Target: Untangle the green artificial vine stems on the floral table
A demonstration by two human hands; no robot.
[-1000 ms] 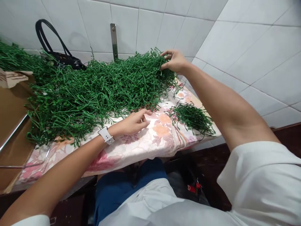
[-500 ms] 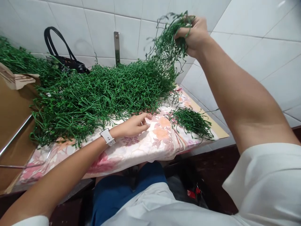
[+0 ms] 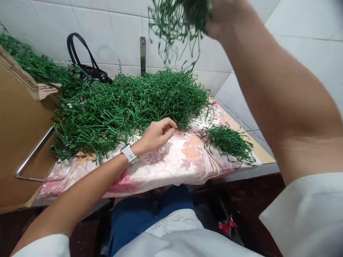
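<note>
My right hand is raised at the top edge, closed round a tangled bunch of thin green plant stems that look artificial; part of hand and bunch is cut off by the frame. Loose ends dangle over a large heap of the same stems on the table. My left hand, a white watch strap on its wrist, rests over the flowered cloth at the heap's front edge. Its fingers are loosely curled with a gap to the thumb, and nothing shows in them. Right of it lies a small separate pile of stems.
A cardboard box with a bent metal rod stands at the left. Behind the heap are a black handbag and a metal bracket on the tiled wall. Flowered cloth covers the table.
My right hand has gone up with its bunch, which now hangs clear of the heap. My left hand's fingers have curled in more. The view has shifted slightly left.
</note>
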